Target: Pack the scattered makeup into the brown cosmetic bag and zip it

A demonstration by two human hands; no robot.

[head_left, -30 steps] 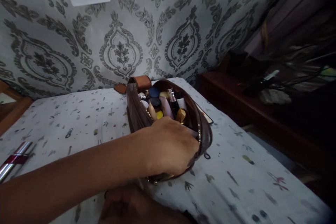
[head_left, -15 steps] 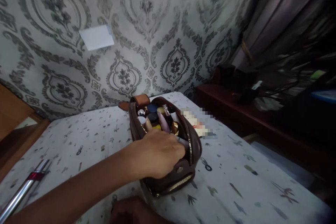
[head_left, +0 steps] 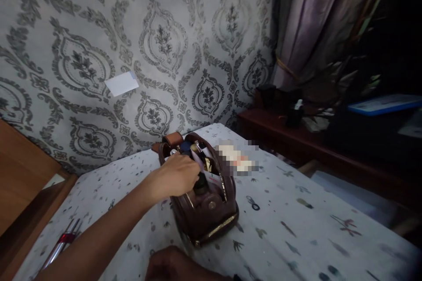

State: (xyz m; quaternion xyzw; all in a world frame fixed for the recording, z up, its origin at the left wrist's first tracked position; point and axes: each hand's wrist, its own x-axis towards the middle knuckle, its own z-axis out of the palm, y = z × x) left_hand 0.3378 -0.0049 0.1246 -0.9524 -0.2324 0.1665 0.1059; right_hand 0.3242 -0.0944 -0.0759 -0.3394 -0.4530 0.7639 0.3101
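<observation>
A brown leather bag (head_left: 206, 221) stands unzipped on the patterned white cloth, its top gaping. Crowded inside are small bottles and tubes, among them a gold-coloured cap (head_left: 207, 164) and a dark blue lid (head_left: 185, 146). My left hand (head_left: 180, 174) reaches over the bag's left rim, fingers curled down among the contents; whatever they grip is hidden. A dark green item (head_left: 199, 183) shows just below those fingers. At the bottom edge, my right hand (head_left: 178, 264) lies in shadow in front of the bag, its fingers not clearly visible.
A silver pen-like object with a red band (head_left: 66, 238) lies at left beside my forearm. Right of the bag is a blurred-out card (head_left: 237, 158). Patterned wallpaper rises behind, with a wooden panel (head_left: 29, 175) at left and a dark red ledge (head_left: 250, 120) at right.
My left hand has shifted from the bag's front pocket area toward its left rim and farther back. The dark green item and a white label inside have come into sight. The view has turned slightly.
</observation>
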